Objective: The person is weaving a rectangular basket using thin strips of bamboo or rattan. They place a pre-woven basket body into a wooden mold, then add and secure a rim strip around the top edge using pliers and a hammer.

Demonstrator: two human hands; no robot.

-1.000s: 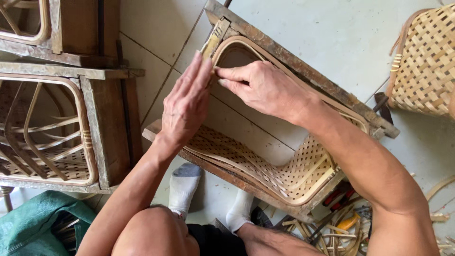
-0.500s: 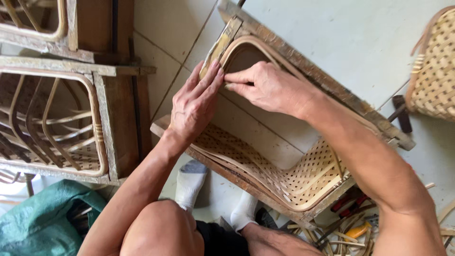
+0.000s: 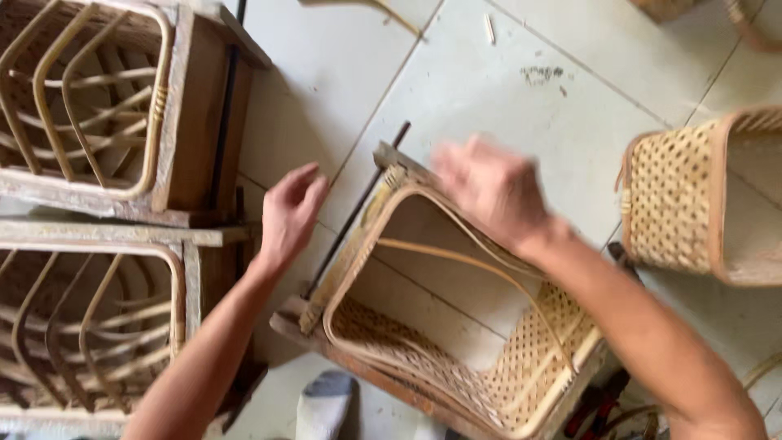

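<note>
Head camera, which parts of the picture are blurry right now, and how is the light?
Head view: the right hand is smeared by motion blur; the left hand and the woven basket are fairly sharp; soft, even daylight, with only faint shadows on the floor tiles and no glare.

- The right hand (image 3: 489, 191) was motion-blurred; its grip could not be told.
- The finished woven basket (image 3: 700, 200) was cut off by the right edge.
- The wooden frames (image 3: 106, 114) ran off the left edge.

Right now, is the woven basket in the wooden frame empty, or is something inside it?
Empty: the woven basket holds nothing but a loose rattan strip arching across its opening, and floor tile shows through its open middle.
</note>
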